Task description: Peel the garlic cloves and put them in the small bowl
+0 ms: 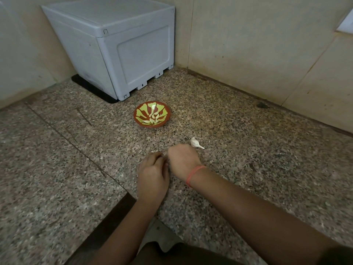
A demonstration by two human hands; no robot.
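A: Right, entry one: the small bowl [152, 114]?
B: Red-brown with a green leaf pattern, standing on the speckled granite worktop [229, 131]. Contents: a heap of pale peeled garlic cloves [153, 118] at its bottom.
A: Entry two?
B: One unpeeled garlic piece [195, 142], white skin, stem tip showing. It lies on the worktop, nearer the person than the bowl and to its right.
A: Hands?
B: Left hand [152, 175] and right hand [183, 161], both on the near side of the bowl, backs up, fingers curled under, close together. The right one is just beside the garlic piece. Whether either grips a clove I cannot tell; the fingertips are hidden.
A: Sundries?
B: Red thread band [194, 175] on the right wrist; grey plastic box [122, 44] beyond the bowl, in the wall corner.
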